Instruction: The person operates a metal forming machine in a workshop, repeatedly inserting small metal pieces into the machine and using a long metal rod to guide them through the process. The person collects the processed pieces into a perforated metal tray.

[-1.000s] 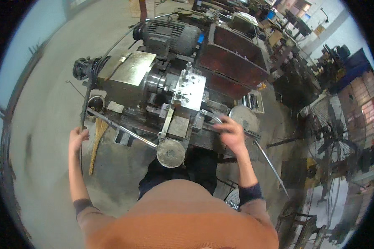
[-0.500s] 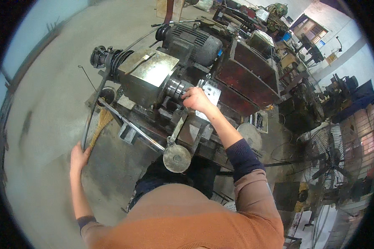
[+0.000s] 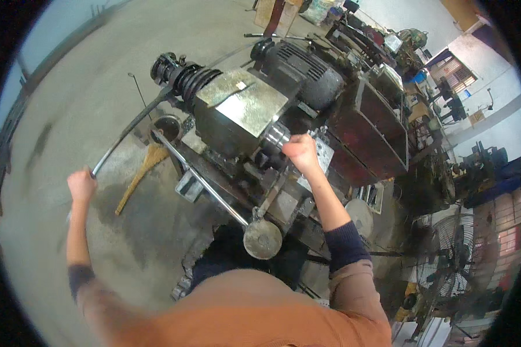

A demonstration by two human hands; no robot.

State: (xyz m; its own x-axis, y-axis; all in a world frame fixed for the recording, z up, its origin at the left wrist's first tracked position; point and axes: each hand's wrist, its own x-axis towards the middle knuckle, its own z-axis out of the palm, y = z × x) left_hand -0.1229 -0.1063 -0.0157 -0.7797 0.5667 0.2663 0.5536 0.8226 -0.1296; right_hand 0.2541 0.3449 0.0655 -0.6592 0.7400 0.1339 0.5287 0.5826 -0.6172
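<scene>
The left hand [image 3: 81, 184] is closed around a long bent metal bar [image 3: 121, 141] running up to the lathe [image 3: 243, 110]; the right hand [image 3: 300, 151], fisted, grips something at its chuck [image 3: 276, 136] (grasped part hidden). A broom [image 3: 138, 176] lies on the floor.

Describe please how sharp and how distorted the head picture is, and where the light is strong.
Head view: strong fisheye bending, so the long lever in the left hand curves near the dark round rim; the machine under the right hand is fairly sharp in the middle; the floor fan at the right edge looks soft; bright daylight washes the far upper right.
</scene>
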